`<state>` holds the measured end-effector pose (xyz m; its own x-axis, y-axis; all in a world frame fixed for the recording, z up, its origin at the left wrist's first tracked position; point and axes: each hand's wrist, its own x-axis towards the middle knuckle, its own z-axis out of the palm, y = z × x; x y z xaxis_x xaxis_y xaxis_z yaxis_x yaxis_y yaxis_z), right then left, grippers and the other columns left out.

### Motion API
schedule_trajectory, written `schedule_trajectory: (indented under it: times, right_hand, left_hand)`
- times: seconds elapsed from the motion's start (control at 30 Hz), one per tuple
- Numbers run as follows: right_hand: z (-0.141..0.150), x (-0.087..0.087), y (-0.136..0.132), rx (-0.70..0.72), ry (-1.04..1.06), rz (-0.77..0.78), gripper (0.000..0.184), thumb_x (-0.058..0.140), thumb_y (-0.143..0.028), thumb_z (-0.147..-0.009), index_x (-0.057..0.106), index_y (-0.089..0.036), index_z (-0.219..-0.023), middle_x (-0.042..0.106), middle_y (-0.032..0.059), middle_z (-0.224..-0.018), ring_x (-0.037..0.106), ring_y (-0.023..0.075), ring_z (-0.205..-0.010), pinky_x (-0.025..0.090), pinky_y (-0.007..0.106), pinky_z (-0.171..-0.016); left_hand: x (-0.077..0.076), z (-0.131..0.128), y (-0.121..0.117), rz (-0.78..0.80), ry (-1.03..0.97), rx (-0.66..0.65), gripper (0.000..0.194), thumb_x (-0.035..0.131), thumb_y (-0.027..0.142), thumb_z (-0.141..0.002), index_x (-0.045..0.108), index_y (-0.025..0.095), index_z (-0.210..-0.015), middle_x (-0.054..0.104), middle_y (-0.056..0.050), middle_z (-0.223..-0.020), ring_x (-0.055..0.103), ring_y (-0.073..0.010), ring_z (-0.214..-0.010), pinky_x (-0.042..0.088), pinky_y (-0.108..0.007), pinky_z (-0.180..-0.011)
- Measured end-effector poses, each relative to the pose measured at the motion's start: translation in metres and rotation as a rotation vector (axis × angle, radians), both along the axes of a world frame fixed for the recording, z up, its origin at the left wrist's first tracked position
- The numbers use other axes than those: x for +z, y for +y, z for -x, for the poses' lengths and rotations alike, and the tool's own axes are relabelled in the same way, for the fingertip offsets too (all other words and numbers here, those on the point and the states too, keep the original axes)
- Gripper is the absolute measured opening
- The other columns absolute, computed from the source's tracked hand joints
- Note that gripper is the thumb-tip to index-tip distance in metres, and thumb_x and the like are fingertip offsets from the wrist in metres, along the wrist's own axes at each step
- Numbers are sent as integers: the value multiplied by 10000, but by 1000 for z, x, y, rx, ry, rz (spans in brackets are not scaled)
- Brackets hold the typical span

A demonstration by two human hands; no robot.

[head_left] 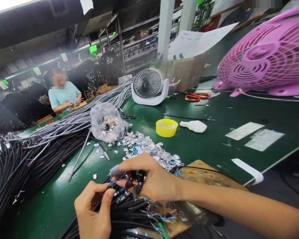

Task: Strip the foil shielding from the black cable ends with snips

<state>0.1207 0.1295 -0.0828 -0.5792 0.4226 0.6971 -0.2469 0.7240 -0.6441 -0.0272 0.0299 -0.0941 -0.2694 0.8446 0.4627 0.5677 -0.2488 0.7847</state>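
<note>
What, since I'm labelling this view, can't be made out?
In the head view:
- dark hand tool: exact type unclear, partly hidden by the right hand
- coloured wires: lower ends covered by the left hand
- pink fan: cut off by the right edge
- white paper sheet: print too small and blurred

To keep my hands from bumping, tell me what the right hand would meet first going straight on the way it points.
The right hand would likely meet the thin coloured wires first, then the left hand; exact depth between them is unclear.
</note>
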Motion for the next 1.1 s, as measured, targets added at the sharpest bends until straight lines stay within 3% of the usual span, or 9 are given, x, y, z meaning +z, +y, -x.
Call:
schedule_trajectory:
  times: [0.33,0.6,0.7,0.8,1.0,1.1]
  right_hand:
    - [2,-1,-1,-8,84,-60,144,598,-49,-713,682,-23,-827,665,69,-687,587,76,-575,440,126,-530]
    - [3,0,1,133,-74,338,175,578,-79,-683,665,-77,-834,629,22,-697,548,73,-611,446,143,-550]
    - [5,-2,2,157,-85,409,252,572,-59,-651,662,-88,-884,635,17,-722,549,67,-609,442,139,-542]
    - [6,-5,4,175,-62,396,306,600,-89,-663,648,-75,-965,664,47,-786,590,84,-648,463,146,-557]
    - [2,-4,2,67,0,169,208,581,-120,-715,670,-68,-896,671,56,-736,614,98,-646,494,170,-585]
    - [2,-1,4,48,11,192,231,601,-113,-689,678,-73,-904,679,52,-734,621,100,-647,499,176,-594]
  left_hand:
    - [-1,2,0,-3,27,-6,176,573,279,-815,660,193,-688,619,-13,-597,582,-130,-535,457,-212,-490]
    - [-5,3,1,-20,43,-39,188,551,289,-820,654,206,-687,600,-3,-581,568,-131,-529,433,-222,-495]
    - [-5,3,2,-16,41,-47,206,538,296,-831,650,202,-687,601,-5,-590,569,-132,-536,435,-221,-494]
    - [-5,3,2,-6,35,-41,218,536,308,-836,649,197,-687,597,-4,-601,572,-128,-544,446,-215,-499]
    - [-6,2,1,19,15,-29,186,559,304,-828,648,186,-714,580,-2,-609,567,-122,-551,457,-207,-510]
    - [-8,4,0,28,11,-4,180,565,304,-827,637,180,-717,540,3,-584,530,-113,-513,439,-206,-478]
